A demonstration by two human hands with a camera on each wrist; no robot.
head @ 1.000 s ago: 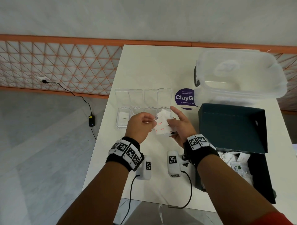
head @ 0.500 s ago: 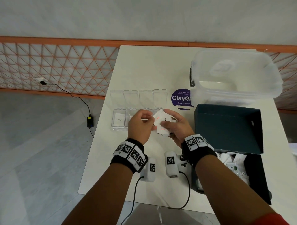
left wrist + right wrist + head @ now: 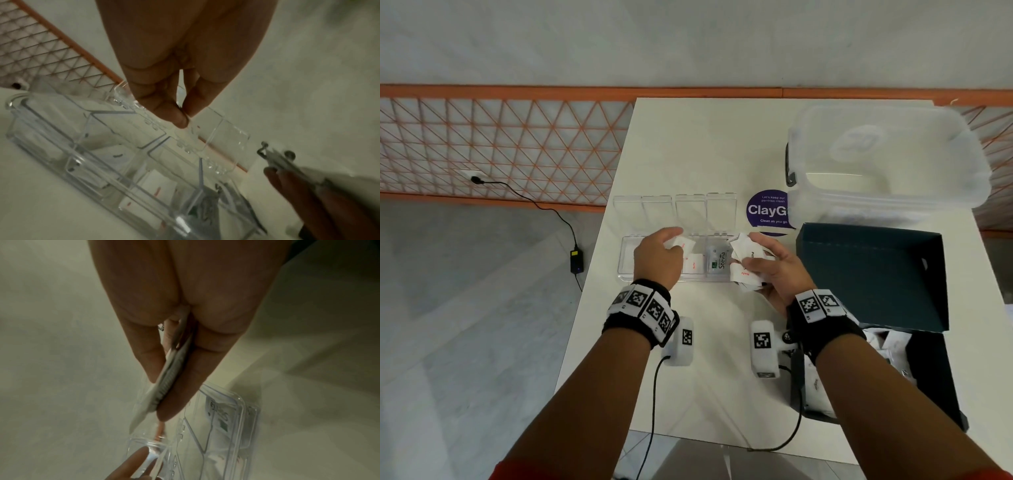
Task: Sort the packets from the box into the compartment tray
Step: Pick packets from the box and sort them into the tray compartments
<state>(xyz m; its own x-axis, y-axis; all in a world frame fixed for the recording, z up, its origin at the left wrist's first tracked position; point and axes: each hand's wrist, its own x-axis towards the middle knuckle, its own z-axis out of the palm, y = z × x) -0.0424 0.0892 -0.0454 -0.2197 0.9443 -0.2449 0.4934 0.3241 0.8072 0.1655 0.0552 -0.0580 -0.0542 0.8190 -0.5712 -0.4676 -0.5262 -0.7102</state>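
White paper packets with red lettering contrast with a white sachet printed in green and black (Stevia) inside the clear plastic compartment tray. The dark teal cardboard box adjoins a purple round sticker.

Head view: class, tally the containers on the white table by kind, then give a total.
Clear compartment tray: 1
Dark box: 1
Translucent plastic tub: 1
Total: 3
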